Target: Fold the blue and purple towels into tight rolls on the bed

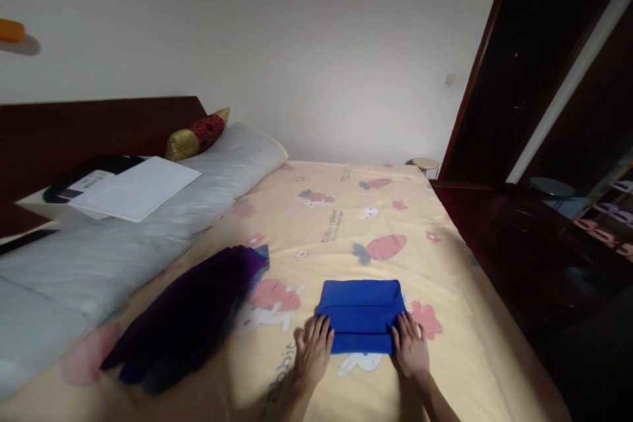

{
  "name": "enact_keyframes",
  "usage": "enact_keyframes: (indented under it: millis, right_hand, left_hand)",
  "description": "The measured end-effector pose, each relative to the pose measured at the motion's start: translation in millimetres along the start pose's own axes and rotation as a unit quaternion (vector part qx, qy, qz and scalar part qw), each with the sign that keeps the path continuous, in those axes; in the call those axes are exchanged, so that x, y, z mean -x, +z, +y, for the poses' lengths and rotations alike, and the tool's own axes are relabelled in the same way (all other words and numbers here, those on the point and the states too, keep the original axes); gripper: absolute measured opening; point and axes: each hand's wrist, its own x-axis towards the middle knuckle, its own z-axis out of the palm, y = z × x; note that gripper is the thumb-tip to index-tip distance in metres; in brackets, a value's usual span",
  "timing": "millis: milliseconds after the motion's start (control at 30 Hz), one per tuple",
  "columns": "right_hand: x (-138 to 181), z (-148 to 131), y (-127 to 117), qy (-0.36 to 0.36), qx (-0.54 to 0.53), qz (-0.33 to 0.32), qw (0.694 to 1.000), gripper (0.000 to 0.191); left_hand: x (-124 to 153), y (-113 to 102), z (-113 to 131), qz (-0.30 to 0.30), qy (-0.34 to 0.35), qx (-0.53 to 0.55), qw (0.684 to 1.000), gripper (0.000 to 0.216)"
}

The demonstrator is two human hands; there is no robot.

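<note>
Folded blue cloth (361, 316) lies on bed w/ carrot-print yellow sheet (346, 224), left hand (312, 349) & right hand (410, 348) flat, fingers spread at its near corners, purple cloth pile (188, 310) left, dark wardrobe (539, 79) right, white wall behind.

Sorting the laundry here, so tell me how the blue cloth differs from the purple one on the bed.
The blue cloth is folded into a neat rectangle between both hands; the purple cloth lies loose and rumpled, untouched. The purple one spreads wider and looks darker. Both lie on the patterned bedsheet.
</note>
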Motion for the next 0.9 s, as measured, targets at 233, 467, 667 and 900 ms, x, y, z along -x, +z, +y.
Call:
enact_keyframes:
  millis: [233,467,667,900]
  right_hand:
    - [0,-66,-3,-0.131,-0.081,-0.079,0.985,0.046]
    - [-8,-14,3,0.057,0.042,-0.039,0.997,0.050]
    - [-1,-14,-1,0.008,0.022,0.008,1.000,0.048]
    - [-15,-40,-7,0.014,-0.095,-0.036,0.995,0.045]
  left_hand:
    - [0,25,65,0.017,0.109,0.077,0.991,0.039]
    - [-8,2,19,0.018,-0.015,-0.012,1.000,0.036]
    - [-4,-1,27,0.025,-0.020,0.000,0.999,0.039]
    - [-9,17,55,-0.088,0.021,0.069,0.994,0.045]
